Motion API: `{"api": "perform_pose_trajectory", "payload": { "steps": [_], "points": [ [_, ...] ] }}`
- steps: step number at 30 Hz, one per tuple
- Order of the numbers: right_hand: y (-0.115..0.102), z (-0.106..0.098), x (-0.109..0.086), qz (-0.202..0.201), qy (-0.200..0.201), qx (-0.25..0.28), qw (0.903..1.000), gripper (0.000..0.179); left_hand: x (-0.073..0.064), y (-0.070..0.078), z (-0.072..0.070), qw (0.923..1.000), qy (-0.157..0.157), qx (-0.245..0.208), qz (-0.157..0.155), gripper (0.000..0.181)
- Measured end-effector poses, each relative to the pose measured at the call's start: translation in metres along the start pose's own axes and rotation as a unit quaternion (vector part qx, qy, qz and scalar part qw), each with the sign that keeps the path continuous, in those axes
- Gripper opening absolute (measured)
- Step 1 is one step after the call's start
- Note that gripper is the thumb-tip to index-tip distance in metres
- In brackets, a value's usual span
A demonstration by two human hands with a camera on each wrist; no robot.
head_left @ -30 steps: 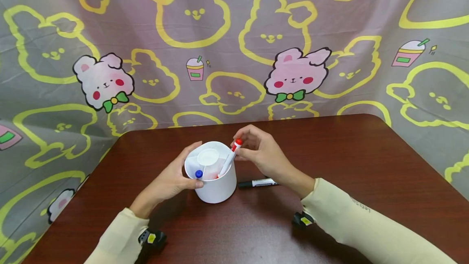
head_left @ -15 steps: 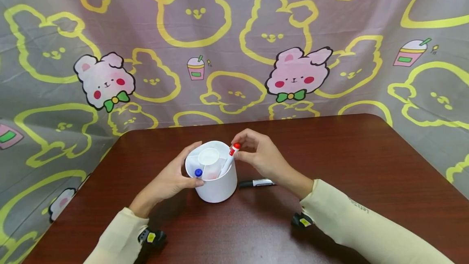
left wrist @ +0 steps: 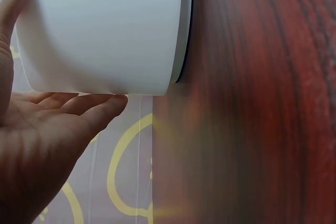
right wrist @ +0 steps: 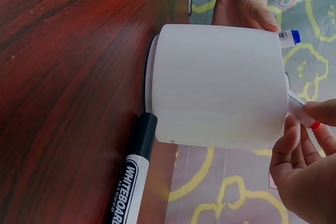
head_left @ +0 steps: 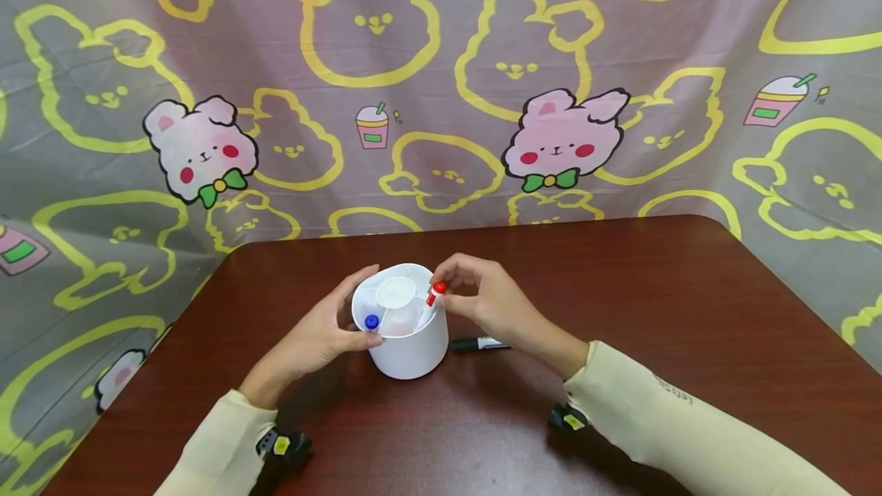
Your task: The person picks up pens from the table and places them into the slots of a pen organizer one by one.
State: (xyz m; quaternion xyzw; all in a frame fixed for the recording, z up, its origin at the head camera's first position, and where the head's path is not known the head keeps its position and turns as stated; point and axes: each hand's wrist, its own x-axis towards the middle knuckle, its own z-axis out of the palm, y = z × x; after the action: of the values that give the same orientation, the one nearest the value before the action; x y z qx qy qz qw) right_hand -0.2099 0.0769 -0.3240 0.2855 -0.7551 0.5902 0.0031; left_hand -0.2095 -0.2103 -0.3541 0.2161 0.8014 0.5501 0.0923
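A round white pen holder [head_left: 409, 354] with compartments stands on the table. My left hand [head_left: 320, 339] holds its left side, thumb at the front rim and fingers round the back. With thumb and fingers, my right hand [head_left: 492, 301] pinches the red-ended end of a white marker [head_left: 436, 295]; its lower part is inside the right compartment, hidden by the wall in the right wrist view. A blue-ended marker [right wrist: 290, 38] stands in the front left compartment. A whiteboard marker [right wrist: 134, 177] with a black cap lies on the table beside the holder's base.
The dark red-brown wooden table [head_left: 441, 442] reaches to a back edge. Behind it hangs a grey-pink curtain [head_left: 427, 29] printed with yellow outlines and bears. Black wrist cameras sit under both sleeves.
My right hand has lowered the red marker deeper into the pen holder, so less of it shows above the rim. The left hand keeps its hold on the holder.
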Motion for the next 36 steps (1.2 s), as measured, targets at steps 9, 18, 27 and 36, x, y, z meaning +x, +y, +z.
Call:
{"api": "perform_pose_trajectory", "payload": {
  "steps": [9, 18, 27, 36],
  "points": [
    [0.002, 0.001, -0.001, 0.009, -0.02, 0.001, 0.9998, 0.019, -0.001, -0.002, -0.002, 0.9997, -0.01, -0.021, 0.011, 0.104],
    [0.001, -0.008, -0.003, 0.01, -0.009, -0.005, 0.9999, 0.022, -0.003, -0.002, -0.003, 0.9996, -0.007, -0.028, 0.008, 0.101],
    [0.008, -0.024, -0.006, 0.032, 0.018, -0.029, 0.9989, 0.024, -0.005, -0.004, -0.006, 0.9988, -0.014, -0.046, 0.009, 0.098],
    [0.023, -0.05, -0.019, 0.055, 0.027, -0.059, 0.9964, 0.023, -0.008, -0.003, -0.008, 0.9996, -0.009, -0.024, 0.005, 0.093]
  ]
}}
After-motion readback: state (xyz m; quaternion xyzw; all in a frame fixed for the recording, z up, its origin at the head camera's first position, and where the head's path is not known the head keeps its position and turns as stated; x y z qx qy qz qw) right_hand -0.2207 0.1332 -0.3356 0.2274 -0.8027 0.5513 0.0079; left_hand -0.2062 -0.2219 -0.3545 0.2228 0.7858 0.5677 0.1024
